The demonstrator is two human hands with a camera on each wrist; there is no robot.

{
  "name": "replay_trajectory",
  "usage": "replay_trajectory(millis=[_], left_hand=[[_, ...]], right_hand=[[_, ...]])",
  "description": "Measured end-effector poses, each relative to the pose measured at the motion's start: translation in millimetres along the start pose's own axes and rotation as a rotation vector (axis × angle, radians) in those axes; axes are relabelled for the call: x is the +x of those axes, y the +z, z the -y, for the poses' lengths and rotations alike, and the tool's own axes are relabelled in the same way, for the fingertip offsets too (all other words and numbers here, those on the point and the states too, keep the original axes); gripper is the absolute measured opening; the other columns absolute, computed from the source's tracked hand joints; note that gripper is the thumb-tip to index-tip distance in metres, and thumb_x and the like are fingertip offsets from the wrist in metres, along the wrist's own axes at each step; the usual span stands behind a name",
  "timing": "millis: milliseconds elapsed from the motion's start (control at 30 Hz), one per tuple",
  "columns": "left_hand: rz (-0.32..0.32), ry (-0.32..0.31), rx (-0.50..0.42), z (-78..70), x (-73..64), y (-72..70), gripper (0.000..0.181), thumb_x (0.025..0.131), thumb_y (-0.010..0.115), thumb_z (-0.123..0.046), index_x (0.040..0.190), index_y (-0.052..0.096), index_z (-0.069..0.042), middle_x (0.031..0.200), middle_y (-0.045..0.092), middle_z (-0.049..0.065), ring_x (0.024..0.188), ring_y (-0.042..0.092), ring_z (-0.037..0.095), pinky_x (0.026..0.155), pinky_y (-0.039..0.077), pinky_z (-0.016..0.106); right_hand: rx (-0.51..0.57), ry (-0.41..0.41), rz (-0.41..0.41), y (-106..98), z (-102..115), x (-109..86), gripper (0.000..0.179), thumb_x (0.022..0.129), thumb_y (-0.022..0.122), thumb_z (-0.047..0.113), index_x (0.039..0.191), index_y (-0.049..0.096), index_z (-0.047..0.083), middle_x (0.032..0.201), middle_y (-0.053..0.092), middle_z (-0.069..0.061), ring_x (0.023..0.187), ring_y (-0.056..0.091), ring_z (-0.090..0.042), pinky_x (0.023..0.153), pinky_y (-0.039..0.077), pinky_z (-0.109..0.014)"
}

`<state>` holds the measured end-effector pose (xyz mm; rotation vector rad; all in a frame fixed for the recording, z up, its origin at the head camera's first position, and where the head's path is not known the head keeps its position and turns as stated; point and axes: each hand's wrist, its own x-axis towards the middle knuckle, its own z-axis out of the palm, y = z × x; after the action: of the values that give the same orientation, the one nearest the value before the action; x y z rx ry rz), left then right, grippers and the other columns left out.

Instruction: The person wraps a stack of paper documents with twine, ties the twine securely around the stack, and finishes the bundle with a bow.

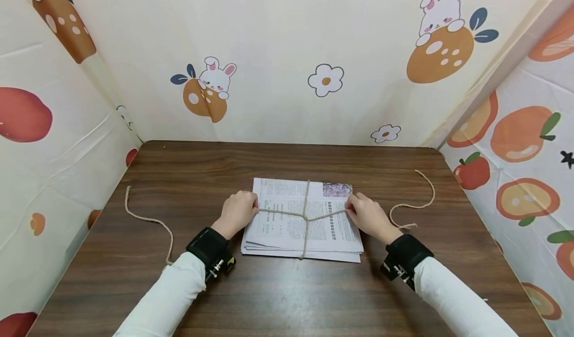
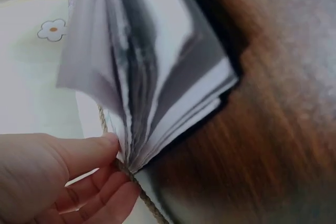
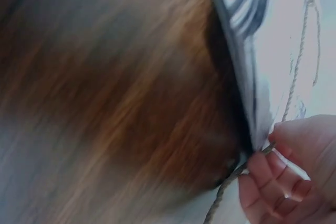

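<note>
A stack of folded newspapers [image 1: 282, 235] lies on the wooden table, with a thin twine [image 1: 306, 197] running over it from back to front and crossing itself near the middle. At the stack's left edge my left hand [image 1: 240, 210] pinches the twine; the left wrist view shows thumb and fingers on the twine [image 2: 152, 206] beside the fanned paper edges. My right hand [image 1: 367, 215] pinches the twine at the right edge, where the right wrist view shows the twine [image 3: 223, 195] trailing away below the fingertips.
Loose twine ends lie on the table [image 1: 287, 302], one curving out to the left [image 1: 152, 221] and one to the right [image 1: 419, 206]. Behind the table stands a white cloth wall [image 1: 269, 38] printed with rabbits, fruit and flowers; patterned cloth also hangs at both sides.
</note>
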<state>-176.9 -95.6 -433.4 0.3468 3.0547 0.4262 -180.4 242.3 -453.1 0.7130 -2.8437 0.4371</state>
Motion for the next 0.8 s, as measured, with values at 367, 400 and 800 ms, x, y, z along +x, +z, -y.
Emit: replay_trajectory(millis=[367,400,800], left_hand=[[-0.008,-0.134,-0.117,-1.7,-2.1,1.9,0.017,0.081,0.069,-0.012,0.066,0.06,-0.01,0.063,0.056,0.002,0.053,0.05,0.015,0.048,0.038,0.026],[-0.008,-0.149,-0.122,-1.8,-2.2,2.3,0.018,0.081,0.068,-0.013,0.065,0.06,-0.011,0.063,0.056,0.002,0.053,0.05,0.015,0.047,0.037,0.026],[-0.038,-0.303,-0.178,-1.9,-1.8,-1.8,0.017,0.074,0.076,-0.019,0.074,0.065,-0.006,0.072,0.064,0.007,0.061,0.058,0.021,0.052,0.044,0.032]], right_hand=[[0.076,0.226,0.065,-5,10,0.1,0.009,0.078,0.068,0.006,0.077,0.06,0.003,0.069,0.051,-0.006,0.059,0.047,-0.017,0.051,0.038,-0.031],[0.087,0.249,0.073,-6,11,0.1,0.008,0.078,0.067,0.006,0.077,0.06,0.002,0.069,0.051,-0.007,0.059,0.047,-0.018,0.051,0.038,-0.032],[0.133,0.492,0.186,-14,15,4.1,0.017,0.082,0.059,0.011,0.09,0.056,-0.004,0.073,0.06,-0.011,0.062,0.056,-0.022,0.058,0.043,-0.036]])
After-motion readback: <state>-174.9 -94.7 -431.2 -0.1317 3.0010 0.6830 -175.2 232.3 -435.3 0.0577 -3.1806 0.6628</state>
